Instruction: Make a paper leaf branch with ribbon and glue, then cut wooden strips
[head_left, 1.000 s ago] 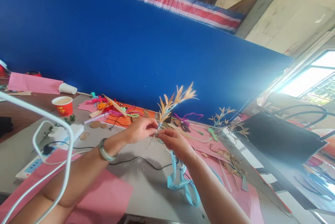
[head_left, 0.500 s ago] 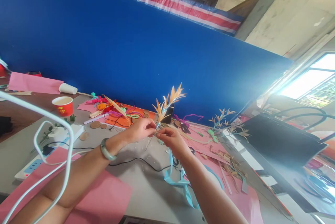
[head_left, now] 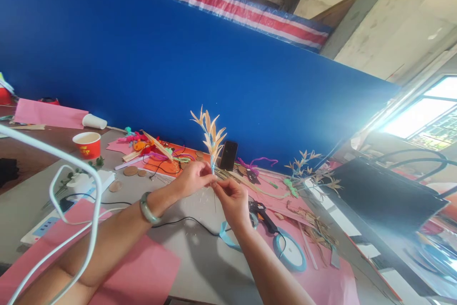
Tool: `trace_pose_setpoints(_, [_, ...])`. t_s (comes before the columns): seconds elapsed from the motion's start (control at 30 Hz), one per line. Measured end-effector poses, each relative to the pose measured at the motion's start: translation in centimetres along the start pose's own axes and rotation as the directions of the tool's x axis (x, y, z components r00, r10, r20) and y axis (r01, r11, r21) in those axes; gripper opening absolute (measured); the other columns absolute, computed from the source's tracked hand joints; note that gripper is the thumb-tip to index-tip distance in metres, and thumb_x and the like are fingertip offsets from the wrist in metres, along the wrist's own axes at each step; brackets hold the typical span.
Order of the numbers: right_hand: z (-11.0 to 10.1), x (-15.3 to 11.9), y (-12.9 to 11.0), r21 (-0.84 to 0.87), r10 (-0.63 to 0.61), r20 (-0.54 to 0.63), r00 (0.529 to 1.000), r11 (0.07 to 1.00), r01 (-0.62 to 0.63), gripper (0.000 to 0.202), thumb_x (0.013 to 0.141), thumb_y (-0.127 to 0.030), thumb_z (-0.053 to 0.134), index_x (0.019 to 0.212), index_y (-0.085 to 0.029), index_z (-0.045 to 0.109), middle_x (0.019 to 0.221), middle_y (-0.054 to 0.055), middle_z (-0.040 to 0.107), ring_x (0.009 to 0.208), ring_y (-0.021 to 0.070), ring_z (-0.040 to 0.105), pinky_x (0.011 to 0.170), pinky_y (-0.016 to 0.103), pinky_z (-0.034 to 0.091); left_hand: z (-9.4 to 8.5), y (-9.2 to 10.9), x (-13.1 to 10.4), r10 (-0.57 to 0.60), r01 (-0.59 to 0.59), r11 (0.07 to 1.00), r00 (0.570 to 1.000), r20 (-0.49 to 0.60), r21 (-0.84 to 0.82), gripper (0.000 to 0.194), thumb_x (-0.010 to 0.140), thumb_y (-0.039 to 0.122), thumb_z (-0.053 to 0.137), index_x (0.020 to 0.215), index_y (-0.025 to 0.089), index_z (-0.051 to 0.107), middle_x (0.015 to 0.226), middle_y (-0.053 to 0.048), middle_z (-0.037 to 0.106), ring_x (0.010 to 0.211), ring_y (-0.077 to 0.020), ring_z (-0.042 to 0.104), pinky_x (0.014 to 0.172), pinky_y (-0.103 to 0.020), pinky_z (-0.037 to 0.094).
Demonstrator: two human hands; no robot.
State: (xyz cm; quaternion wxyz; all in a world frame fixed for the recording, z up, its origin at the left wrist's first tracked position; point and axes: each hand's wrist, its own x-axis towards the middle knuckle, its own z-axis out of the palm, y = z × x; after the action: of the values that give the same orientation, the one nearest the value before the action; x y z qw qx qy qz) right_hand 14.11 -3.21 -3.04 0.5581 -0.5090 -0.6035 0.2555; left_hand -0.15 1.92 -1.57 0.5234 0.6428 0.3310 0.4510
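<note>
A sprig of pale tan dried-looking leaves (head_left: 210, 136) stands upright above my hands, its stem wrapped in light blue. My left hand (head_left: 193, 180), with a bangle at the wrist, is closed in a pinch on the lower stem. Just below and to the right, the fingertips of my right hand (head_left: 233, 198) are pinched together at the same stem. A thin wire end pokes out under the fingers. Light blue tape (head_left: 228, 237) lies in a loop below my right hand, and a blue-rimmed spool (head_left: 291, 250) rests to the right of that forearm.
Right of my hands lies a black glue gun (head_left: 264, 217) with its cord. A phone (head_left: 229, 155) leans behind the sprig. Another leaf sprig (head_left: 303, 162) is farther right, by a dark bag (head_left: 385, 195). At left are a red paper cup (head_left: 86, 147), power strip (head_left: 41, 231) and white cable (head_left: 95, 205).
The sprig has turned from leaning right to nearly upright, tipping slightly left. The long blue tape strands under my right hand have dropped lower, showing the glue gun and spool.
</note>
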Motion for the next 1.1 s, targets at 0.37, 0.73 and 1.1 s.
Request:
trace_pose_setpoints(0.37, [-0.5, 0.1, -0.3, 0.042, 0.020, 0.054, 0.998, 0.999, -0.023, 0.019, 0.075, -0.034, 0.068, 0.067, -0.017, 0.067, 0.064, 0.001, 0.065, 0.060, 0.0133, 0.052, 0.059, 0.025, 0.039, 0.6, -0.4, -0.1, 0.017, -0.005, 0.968, 0.999, 0.046, -0.252, 0.021, 0.070, 0.030, 0.070, 0.068, 0.015, 0.056, 0.059, 0.004, 0.052, 0.055, -0.0084, 0.050, 0.057, -0.023, 0.041])
trace_pose_setpoints(0.73, [-1.0, 0.0, -0.4, 0.426, 0.342, 0.291, 0.893, 0.790, -0.441, 0.033, 0.064, -0.040, 0.077, 0.067, -0.019, 0.051, 0.051, -0.007, 0.047, 0.041, 0.0039, 0.015, 0.043, 0.024, 0.008, -0.6, -1.1, 0.1, 0.017, 0.177, 0.858, 0.928, 0.372, -0.481, 0.027, 0.069, 0.033, 0.075, 0.084, 0.012, 0.071, 0.078, -0.006, 0.066, 0.061, -0.0107, 0.057, 0.063, -0.027, 0.047])
trace_pose_setpoints(1.1, [-0.9, 0.1, -0.1, 0.202, 0.267, 0.144, 0.953, 0.935, -0.293, 0.028, 0.063, -0.041, 0.076, 0.064, -0.017, 0.061, 0.047, -0.007, 0.038, 0.044, 0.0060, 0.024, 0.043, 0.023, 0.014, 0.0, -1.7, 0.5, 0.014, 0.026, 0.964, 0.989, 0.146, -0.265, 0.028, 0.064, 0.035, 0.076, 0.063, 0.012, 0.060, 0.054, 0.002, 0.055, 0.049, -0.0079, 0.050, 0.051, -0.022, 0.038])
